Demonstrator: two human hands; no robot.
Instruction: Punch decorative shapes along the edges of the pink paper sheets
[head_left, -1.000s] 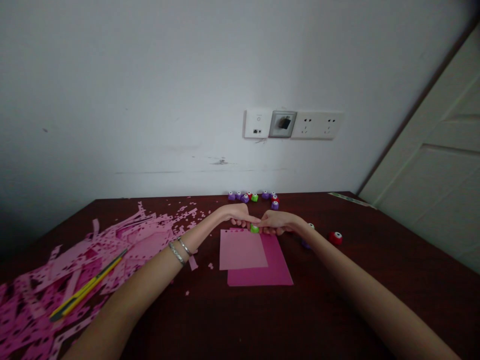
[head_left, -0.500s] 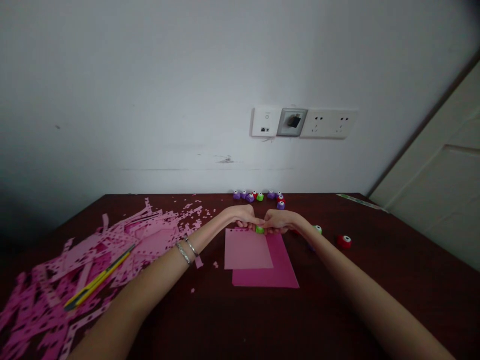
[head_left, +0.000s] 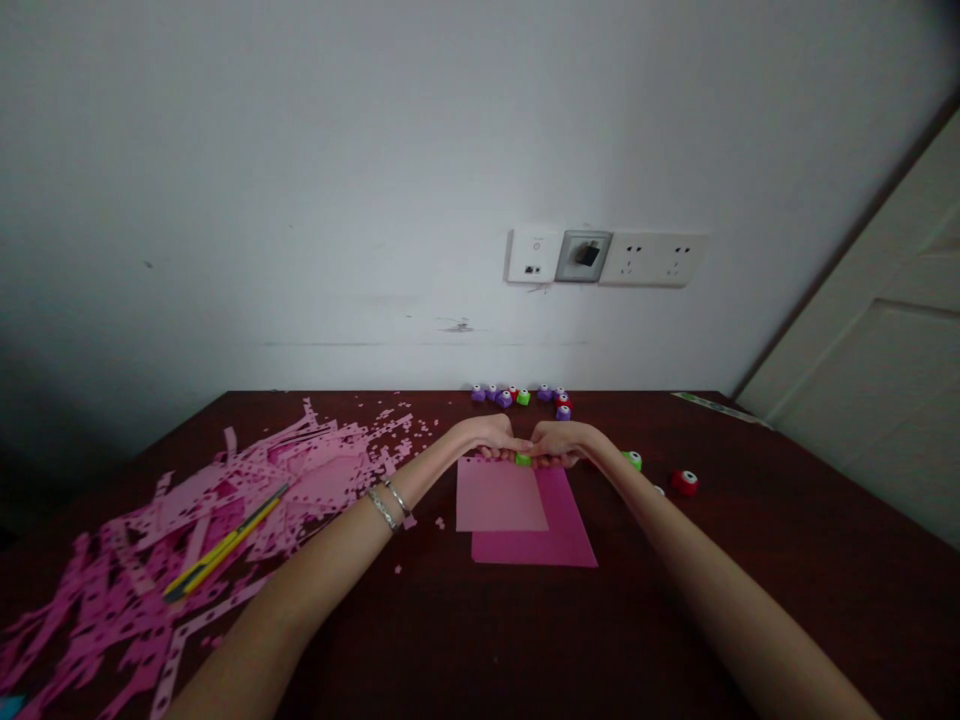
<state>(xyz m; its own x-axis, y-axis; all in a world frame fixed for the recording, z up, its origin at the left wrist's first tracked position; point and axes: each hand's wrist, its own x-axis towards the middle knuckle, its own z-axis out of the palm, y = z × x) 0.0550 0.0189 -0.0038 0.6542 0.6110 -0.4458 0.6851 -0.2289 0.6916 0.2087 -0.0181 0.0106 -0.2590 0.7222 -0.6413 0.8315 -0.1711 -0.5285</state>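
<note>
The table slides a touch in view since half a second ago, but left hand (head_left: pixel 495 434) and right hand (head_left: pixel 559 441) stay locked together! Just near of them, the pale sheet (head_left: pixel 501 500) overlaps the darker sheet (head_left: pixel 571 530). Wall plate (head_left: pixel 535 255): print too small to read. A blue scrap (head_left: pixel 10 707) now peeks in, near left. And the green punch (head_left: pixel 523 460)? Clasped by both hands, fingers curled tight, at the pale sheet's far right corner.

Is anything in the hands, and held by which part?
The left hand and right hand hold the small green punch between them, thumbs meeting over its top. How it is gripped underneath cannot be told.
</note>
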